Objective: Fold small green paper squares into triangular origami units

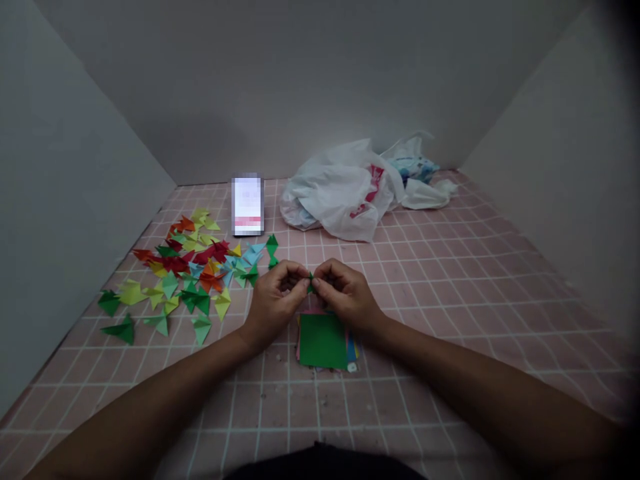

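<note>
Between my fingertips is a small folded piece of green paper [311,283], mostly hidden by the fingers. My left hand [280,297] pinches it from the left, thumb against forefinger. From the other side my right hand [347,293] pinches the same piece. Just below the hands lies a stack of square paper sheets with a green sheet [323,341] on top; pink, blue and yellow edges stick out beneath it. Beyond my left hand sits a green folded paper piece [272,245].
Many folded paper pieces [170,283] in red, orange, yellow, green and blue are spread at the left. A lit phone [248,205] stands behind them. White plastic bags [345,190] lie at the back, on a pink checked cloth [450,287]. Walls enclose three sides.
</note>
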Demonstrator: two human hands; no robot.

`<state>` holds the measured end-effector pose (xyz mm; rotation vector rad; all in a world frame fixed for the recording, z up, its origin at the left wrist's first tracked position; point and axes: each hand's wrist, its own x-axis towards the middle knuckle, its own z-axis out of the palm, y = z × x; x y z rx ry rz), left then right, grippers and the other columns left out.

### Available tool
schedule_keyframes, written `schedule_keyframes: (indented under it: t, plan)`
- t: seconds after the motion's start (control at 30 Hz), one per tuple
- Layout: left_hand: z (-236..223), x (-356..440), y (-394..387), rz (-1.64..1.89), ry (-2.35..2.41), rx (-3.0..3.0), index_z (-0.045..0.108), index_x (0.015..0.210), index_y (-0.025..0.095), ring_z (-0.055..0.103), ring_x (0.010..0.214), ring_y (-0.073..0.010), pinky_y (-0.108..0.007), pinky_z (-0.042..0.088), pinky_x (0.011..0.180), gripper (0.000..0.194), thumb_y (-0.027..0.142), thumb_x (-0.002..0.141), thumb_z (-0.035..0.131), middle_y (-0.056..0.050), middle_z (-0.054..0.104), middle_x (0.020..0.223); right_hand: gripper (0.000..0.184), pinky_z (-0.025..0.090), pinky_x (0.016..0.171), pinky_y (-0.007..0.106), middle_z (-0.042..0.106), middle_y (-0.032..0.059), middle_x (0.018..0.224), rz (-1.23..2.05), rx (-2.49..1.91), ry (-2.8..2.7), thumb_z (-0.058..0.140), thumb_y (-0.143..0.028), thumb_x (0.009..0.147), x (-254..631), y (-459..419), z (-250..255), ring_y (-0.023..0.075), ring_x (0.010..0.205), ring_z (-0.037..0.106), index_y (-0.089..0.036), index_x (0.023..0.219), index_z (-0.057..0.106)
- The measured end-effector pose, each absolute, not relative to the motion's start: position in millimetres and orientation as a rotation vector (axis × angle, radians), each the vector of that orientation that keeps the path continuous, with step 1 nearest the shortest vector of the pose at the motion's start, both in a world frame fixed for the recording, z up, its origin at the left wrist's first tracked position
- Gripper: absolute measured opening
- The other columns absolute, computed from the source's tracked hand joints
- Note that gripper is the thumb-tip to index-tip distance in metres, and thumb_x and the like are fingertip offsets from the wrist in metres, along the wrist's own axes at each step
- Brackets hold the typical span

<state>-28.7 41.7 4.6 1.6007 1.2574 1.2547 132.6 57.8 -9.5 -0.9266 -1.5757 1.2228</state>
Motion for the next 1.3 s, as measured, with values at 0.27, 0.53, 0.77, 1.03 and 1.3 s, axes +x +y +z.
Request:
schedule_keyframes:
  t: [0.27,0.53,0.77,1.03,1.3]
  plan:
    - [4.2,-30.4,41.6,1.265,1.238,1.666,0.065,0.082,0.018,0.061,0.068,-0.013,-0.024,0.048,0.063,0.003,0.016,0.081,0.063,-0.001,0.065,0.075,0.015,0.038,0.045,0.022,0.052,-0.0055,0.061,1.409,-0.935,-1.442,0.062,-0.029,0.084,130.4,56.4,-3.7,0.0081,0.048,0.049,-0.019,0.076,0.054]
    - [2.6,-31.4,43.0,1.281,1.187,1.728,0.065,0.082,0.018,0.058,0.069,-0.0124,-0.024,0.046,0.063,0.007,0.014,0.084,0.06,0.0,0.063,0.076,0.016,0.04,0.044,0.021,0.054,-0.006,0.059,1.486,-0.936,-1.356,0.065,-0.03,0.082,129.2,55.5,-3.0,0.0079,0.047,0.051,-0.019,0.077,0.055]
    - [5.6,-32.4,42.6,1.246,1.189,1.668,0.065,0.082,0.017,0.059,0.07,-0.0131,-0.025,0.047,0.064,0.007,0.016,0.084,0.058,-0.001,0.064,0.078,0.016,0.041,0.045,0.021,0.055,-0.006,0.058,1.495,-0.936,-1.348,0.065,-0.031,0.082,129.5,55.0,-2.5,0.0086,0.047,0.052,-0.019,0.079,0.055]
    - [6.0,-30.4,43.8,1.23,1.198,1.534,0.064,0.082,0.017,0.06,0.069,-0.0129,-0.025,0.049,0.063,0.006,0.02,0.079,0.067,-0.001,0.064,0.076,0.014,0.043,0.047,0.023,0.054,-0.0054,0.061,1.42,-0.928,-1.41,0.063,-0.029,0.085,129.6,56.3,-6.0,0.0092,0.05,0.053,-0.02,0.08,0.054]
    - [1.7,-29.0,44.2,1.293,1.18,1.508,0.06,0.086,0.018,0.06,0.069,-0.0118,-0.024,0.05,0.065,0.01,0.018,0.078,0.068,0.0,0.062,0.078,0.015,0.046,0.053,0.026,0.057,-0.0034,0.064,1.453,-0.87,-1.447,0.059,-0.032,0.09,132.3,55.5,-4.4,0.0111,0.055,0.056,-0.019,0.084,0.056]
